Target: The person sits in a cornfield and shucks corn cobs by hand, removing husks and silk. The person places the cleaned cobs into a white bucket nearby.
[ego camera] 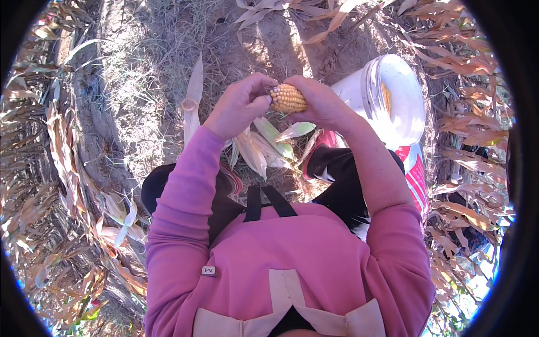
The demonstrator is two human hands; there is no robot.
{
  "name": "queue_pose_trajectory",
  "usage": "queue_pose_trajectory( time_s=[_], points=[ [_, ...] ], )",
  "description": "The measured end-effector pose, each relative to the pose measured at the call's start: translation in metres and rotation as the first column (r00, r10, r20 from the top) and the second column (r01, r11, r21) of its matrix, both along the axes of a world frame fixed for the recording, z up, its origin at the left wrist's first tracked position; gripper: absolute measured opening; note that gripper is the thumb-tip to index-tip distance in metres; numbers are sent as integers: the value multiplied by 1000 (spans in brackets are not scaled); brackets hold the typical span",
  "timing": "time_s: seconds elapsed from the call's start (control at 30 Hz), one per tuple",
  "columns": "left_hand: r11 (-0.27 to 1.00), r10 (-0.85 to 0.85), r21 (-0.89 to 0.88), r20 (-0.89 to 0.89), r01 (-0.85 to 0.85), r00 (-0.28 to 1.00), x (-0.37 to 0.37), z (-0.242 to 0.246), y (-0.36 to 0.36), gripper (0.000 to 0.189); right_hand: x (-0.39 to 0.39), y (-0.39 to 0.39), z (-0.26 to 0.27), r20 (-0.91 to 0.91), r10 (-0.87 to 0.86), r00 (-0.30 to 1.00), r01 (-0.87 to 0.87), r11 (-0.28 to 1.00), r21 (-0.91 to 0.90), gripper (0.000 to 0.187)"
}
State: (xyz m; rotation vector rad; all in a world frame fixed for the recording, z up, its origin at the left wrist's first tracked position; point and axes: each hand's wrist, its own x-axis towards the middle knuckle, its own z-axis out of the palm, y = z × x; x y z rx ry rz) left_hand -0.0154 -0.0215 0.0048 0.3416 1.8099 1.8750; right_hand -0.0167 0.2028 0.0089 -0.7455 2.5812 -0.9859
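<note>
A husked ear of yellow corn (pixel 288 99) lies sideways between my hands, above the ground in front of me. My right hand (pixel 316 101) is wrapped around its right end and hides that part. At the left tip of the ear, the thumb and fingers of my left hand (pixel 247 103) touch or pinch the end; whether they hold a strand there is too small to tell. Below my hands, pale and greenish corn husks (pixel 263 147) lie on the ground between my shoes.
At the right a white plastic bucket (pixel 358 90) leans with its mouth towards me, an ear of corn (pixel 386 97) inside. A red and white printed sack (pixel 414 177) is beside my right leg. Dry corn stalks (pixel 471 101) line both sides. A loose husk (pixel 194 88) lies left of my hands.
</note>
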Motion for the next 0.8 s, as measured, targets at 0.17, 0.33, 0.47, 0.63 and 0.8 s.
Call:
queue_pose_trajectory(
  time_s=[0.17, 0.33, 0.47, 0.63, 0.8],
  points=[
    [986, 93, -123, -175, -116, 980, 1, -8, 4, 25, 1, -3, 0, -50, -28, 998, 29, 999, 26, 55],
    [980, 196, -21, -91, -199, 976, 1, -2, 4, 19, 0, -9, 4, 105, -109, 988, 118, 989, -90, 56],
    [983, 180, -7, -73, -181, 981, -1, -4, -1, 16, 0, -9, 5, -97, -130, 987, 129, 992, -13, 56],
    [983, 184, -7, -51, -184, 982, -2, -3, 0, 16, -2, -8, -6, -381, -122, 916, 159, 985, 67, 58],
    [969, 221, -96, -73, -227, 973, -2, -5, -1, 15, -2, -11, -4, -454, -97, 886, 142, 988, 65, 59]
  ],
)
